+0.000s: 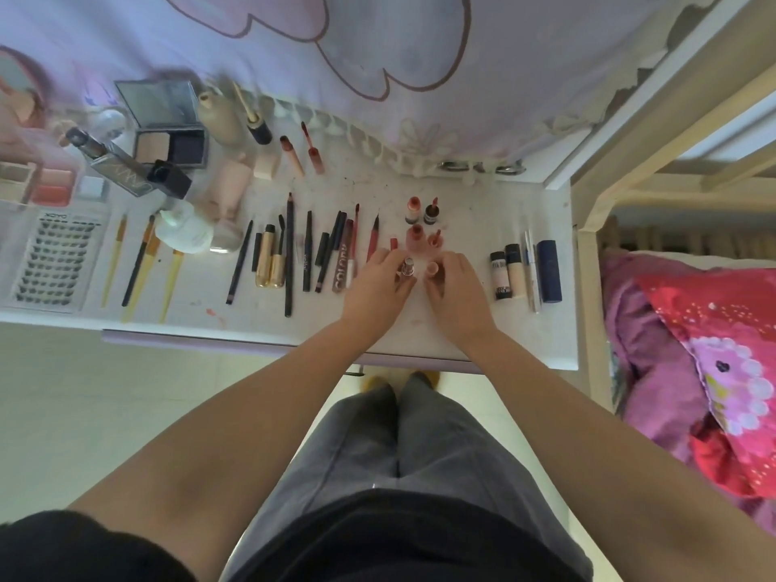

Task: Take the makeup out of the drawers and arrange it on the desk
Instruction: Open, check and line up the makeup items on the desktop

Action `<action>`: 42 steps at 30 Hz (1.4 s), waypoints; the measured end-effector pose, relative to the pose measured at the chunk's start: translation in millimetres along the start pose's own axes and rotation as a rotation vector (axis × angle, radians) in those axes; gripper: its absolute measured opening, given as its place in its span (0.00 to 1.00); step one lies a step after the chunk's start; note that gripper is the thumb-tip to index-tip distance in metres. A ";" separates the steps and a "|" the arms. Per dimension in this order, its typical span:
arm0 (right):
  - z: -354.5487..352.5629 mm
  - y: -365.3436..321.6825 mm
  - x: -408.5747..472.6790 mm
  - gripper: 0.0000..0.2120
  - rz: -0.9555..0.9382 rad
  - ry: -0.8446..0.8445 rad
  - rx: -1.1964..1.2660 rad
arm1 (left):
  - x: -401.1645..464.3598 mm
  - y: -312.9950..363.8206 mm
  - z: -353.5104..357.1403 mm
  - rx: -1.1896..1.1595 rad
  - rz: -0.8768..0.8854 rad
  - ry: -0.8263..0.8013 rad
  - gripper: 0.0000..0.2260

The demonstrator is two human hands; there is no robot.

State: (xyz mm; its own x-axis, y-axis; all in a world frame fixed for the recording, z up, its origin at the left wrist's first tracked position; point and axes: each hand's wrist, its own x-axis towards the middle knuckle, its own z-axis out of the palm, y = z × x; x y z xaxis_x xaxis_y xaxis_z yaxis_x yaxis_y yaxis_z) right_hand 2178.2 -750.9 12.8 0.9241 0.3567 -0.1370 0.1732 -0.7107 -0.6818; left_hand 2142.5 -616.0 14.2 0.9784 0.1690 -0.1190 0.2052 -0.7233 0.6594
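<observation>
Head view: white desk beside pink bedding.

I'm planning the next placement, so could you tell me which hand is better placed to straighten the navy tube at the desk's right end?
The right hand. It lies nearer the navy tube; the left hand holds a silver-capped bottle farther away.

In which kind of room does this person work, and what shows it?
Most likely a bedroom, at a small dressing desk. Beside the desk stands a bed frame with a pink blanket on it, and rows of makeup pencils and a compact mirror lie on the desk.
</observation>
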 end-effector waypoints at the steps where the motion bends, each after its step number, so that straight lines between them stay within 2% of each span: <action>1: -0.4 0.0 0.8 0.08 0.003 -0.007 0.001 | -0.2 0.1 0.2 -0.002 -0.002 -0.006 0.14; 6: -11.5 0.4 -1.0 0.16 0.018 -0.052 0.064 | -9.0 2.9 -5.8 -0.049 -0.037 -0.018 0.20; 8: -26.8 4.8 -2.1 0.16 0.007 -0.046 0.061 | -21.7 2.4 -11.1 -0.031 -0.047 0.000 0.21; 12: -78.0 27.3 8.6 0.08 -0.066 -0.002 -0.049 | -45.3 10.8 -20.5 0.027 0.052 0.128 0.10; 14: -100.0 38.7 23.5 0.10 -0.074 -0.042 -0.178 | -45.4 31.1 -10.0 0.034 0.159 0.067 0.06; 16: -112.0 46.2 40.7 0.12 -0.102 -0.143 -0.297 | -34.7 59.5 14.8 0.073 0.206 -0.058 0.07; 19: -117.2 50.0 57.7 0.14 -0.232 -0.295 -0.442 | -7.4 98.1 55.5 0.120 0.000 -0.150 0.13; 22: -116.7 54.2 66.5 0.14 -0.310 -0.314 -0.473 | 14.5 114.8 79.9 0.184 -0.226 -0.092 0.14; 25: -113.4 57.5 71.9 0.14 -0.367 -0.346 -0.460 | 23.4 118.6 88.0 0.230 -0.351 -0.034 0.16; 28: -112.9 57.7 74.4 0.13 -0.406 -0.367 -0.455 | 25.4 119.2 87.8 0.158 -0.425 0.023 0.16; 31: -115.2 50.2 75.0 0.16 -0.342 -0.420 -0.372 | 17.3 118.0 79.2 0.134 -0.291 0.110 0.12; 33: -119.4 43.2 77.1 0.21 -0.235 -0.539 -0.271 | 8.9 116.3 72.5 0.176 -0.162 0.182 0.12; 35: -125.8 36.5 78.9 0.23 -0.185 -0.625 -0.193 | 2.4 114.1 64.6 0.144 -0.132 0.214 0.10; 37: -132.1 32.6 77.5 0.20 -0.144 -0.662 -0.062 | -1.6 110.9 58.0 0.059 -0.162 0.132 0.09; 40: -140.5 33.7 69.2 0.07 -0.129 -0.737 0.163 | -4.1 106.8 45.8 -0.144 -0.165 0.022 0.12; 42: -146.9 35.6 64.9 0.03 -0.153 -0.793 0.239 | -6.5 105.4 38.2 -0.169 -0.140 -0.018 0.12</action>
State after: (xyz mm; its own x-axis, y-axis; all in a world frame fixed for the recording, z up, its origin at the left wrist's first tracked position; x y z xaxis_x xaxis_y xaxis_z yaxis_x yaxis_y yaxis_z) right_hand 2294.3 -842.0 85.2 0.3682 0.8224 -0.4337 0.1180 -0.5040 -0.8556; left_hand 2158.7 -718.9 56.2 0.9412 0.2469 -0.2306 0.3335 -0.5705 0.7505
